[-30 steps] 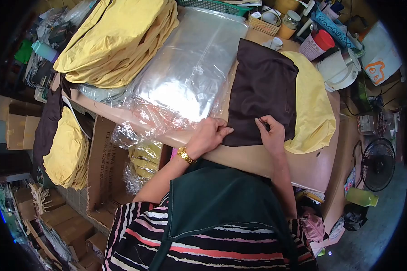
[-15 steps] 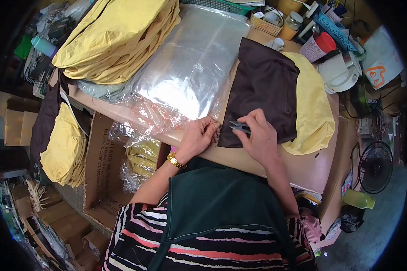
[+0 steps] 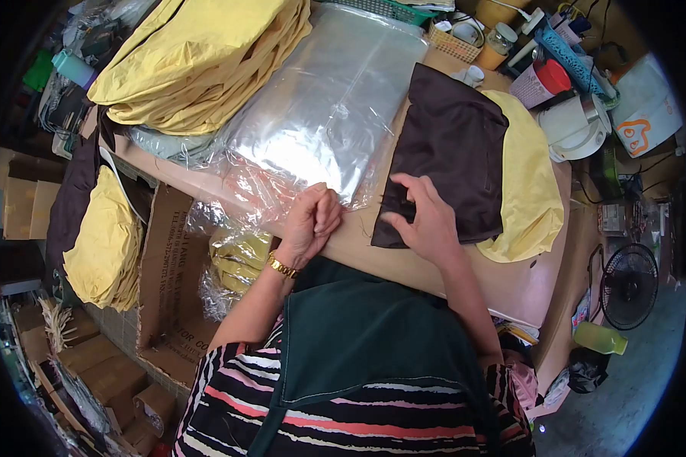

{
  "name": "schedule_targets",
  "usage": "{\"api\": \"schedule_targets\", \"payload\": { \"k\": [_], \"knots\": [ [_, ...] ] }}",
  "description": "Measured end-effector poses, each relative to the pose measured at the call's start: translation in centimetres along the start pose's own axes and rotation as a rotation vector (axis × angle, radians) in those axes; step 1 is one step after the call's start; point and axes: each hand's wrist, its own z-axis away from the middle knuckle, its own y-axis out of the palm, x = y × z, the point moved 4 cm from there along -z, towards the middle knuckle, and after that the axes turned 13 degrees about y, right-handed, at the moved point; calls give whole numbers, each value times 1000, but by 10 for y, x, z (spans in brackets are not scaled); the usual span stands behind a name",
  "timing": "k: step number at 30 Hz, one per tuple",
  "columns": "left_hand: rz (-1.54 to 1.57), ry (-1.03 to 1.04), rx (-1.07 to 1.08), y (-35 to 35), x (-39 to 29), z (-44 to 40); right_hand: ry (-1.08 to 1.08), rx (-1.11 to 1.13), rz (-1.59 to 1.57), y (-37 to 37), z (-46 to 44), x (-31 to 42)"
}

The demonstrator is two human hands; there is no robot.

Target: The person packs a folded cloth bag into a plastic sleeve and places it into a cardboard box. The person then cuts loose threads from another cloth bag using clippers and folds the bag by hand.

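My left hand (image 3: 313, 222), with a gold watch at the wrist, is closed and raised over the table edge by the clear plastic bags (image 3: 312, 114). Whatever its curled fingers may hold is hidden. My right hand (image 3: 428, 228) is over the lower left part of a dark brown cloth piece (image 3: 453, 145), thumb and fingers apart in a C shape. No thread snips show between them; dark cloth lies behind that gap. Loose threads stick out from the cloth's left edge. A yellow cloth part (image 3: 532, 183) extends from under the brown one on the right.
Folded yellow cloth pieces (image 3: 183, 68) are piled at the back left. An open cardboard box (image 3: 158, 282) stands left of my body, with plastic-wrapped yellow cloth inside. A red-lidded cup (image 3: 541, 82), a white kettle (image 3: 575, 129) and baskets crowd the back right. A fan (image 3: 629, 284) is at far right.
My left hand has moved left and away from the cloth edge, its fingers curling in. My right hand's fingers have spread wider, and the snips seen in it before no longer show.
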Motion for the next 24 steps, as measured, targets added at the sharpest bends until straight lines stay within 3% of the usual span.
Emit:
{"api": "schedule_targets", "payload": {
  "k": [1,3,5,6,7,9,13,15,19,22,23,24],
  "knots": [
    [227,10,24,1,-1,0,-41,17,-56,-1,-2,-2],
    [285,33,42,8,2,-1,-54,39,-59,15,-6,-29],
    [-424,-82,-76,18,2,-1,-78,52,-59,19,-10,-37],
    [-657,-133,-19,32,0,2,-68,8,-157,16,-8,-36],
    [-861,53,113,33,6,0,-60,-35,-254,12,-7,-35],
    [-1040,74,124,52,7,1,-75,-45,-301,8,-5,-29],
    [-1064,12,160,49,22,-9,-119,-59,-350,-3,1,-21],
    [-545,-235,-45,40,31,-8,-113,-52,-340,-7,3,-18],
    [-316,-257,-181,37,31,-6,-74,-46,-346,-12,7,-13],
    [-46,-216,-98,36,23,-6,-80,-64,-363,-14,8,-10],
    [-47,-216,-97,40,25,-5,-80,-65,-363,-16,9,-9],
    [-241,-216,-129,56,21,-7,-78,-52,-366,-16,9,-8]
  ]
}}
